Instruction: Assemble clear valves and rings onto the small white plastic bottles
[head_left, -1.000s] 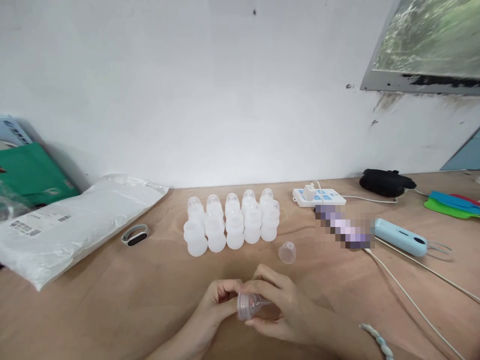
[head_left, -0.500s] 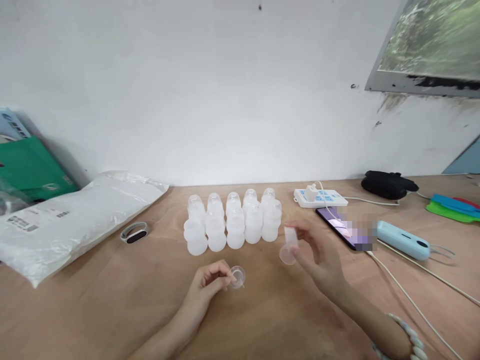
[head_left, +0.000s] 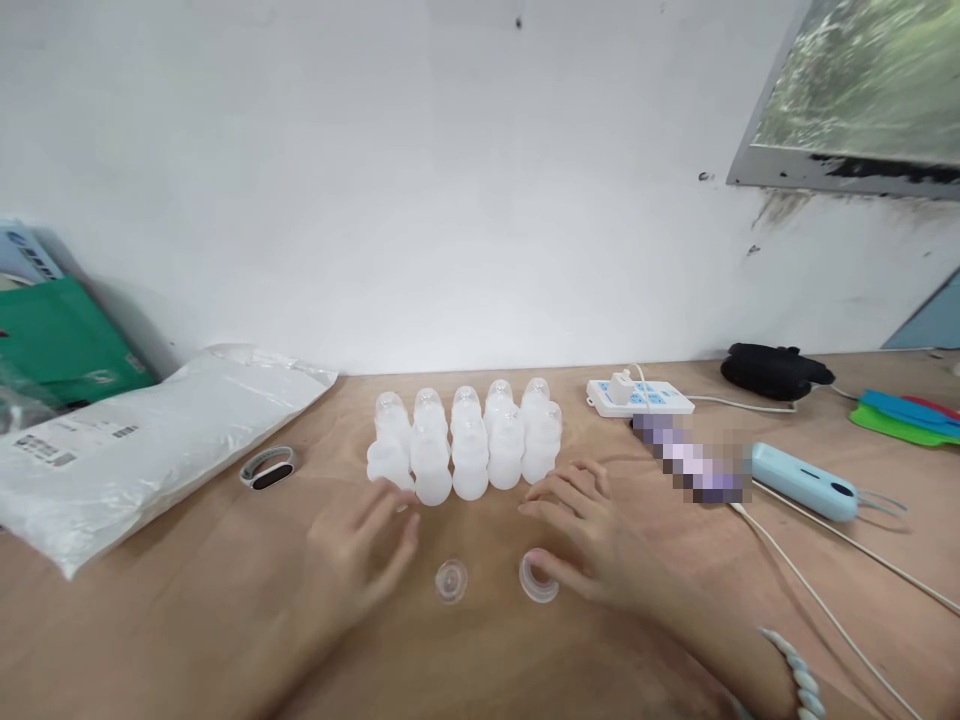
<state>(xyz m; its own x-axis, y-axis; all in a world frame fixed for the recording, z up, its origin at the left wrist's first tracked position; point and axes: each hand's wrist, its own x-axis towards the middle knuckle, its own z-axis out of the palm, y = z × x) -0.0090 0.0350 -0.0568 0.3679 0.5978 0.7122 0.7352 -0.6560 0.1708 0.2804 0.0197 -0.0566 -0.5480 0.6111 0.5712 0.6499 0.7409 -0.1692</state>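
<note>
Several frosted white bottles [head_left: 470,470] with clear domed tops stand in two rows at the middle of the table. My left hand [head_left: 367,545] is open at the front left bottle, its fingers curved and holding nothing. A small clear round piece [head_left: 451,581] lies on the table between my hands. My right hand [head_left: 581,530] has its fingers spread in front of the right-hand bottles. Its thumb is over a clear ring-like piece [head_left: 540,577] on the table.
A white plastic package [head_left: 165,430] and a wristband [head_left: 268,469] are at the left. On the right are a power strip [head_left: 660,399], a pixelated phone [head_left: 686,460], a light blue device [head_left: 802,482], cables, a black case [head_left: 776,371] and coloured flat pieces [head_left: 907,415].
My left hand has let go of the small clear piece and moved left. My right hand has moved left and down, and its clear piece is now on the table.
</note>
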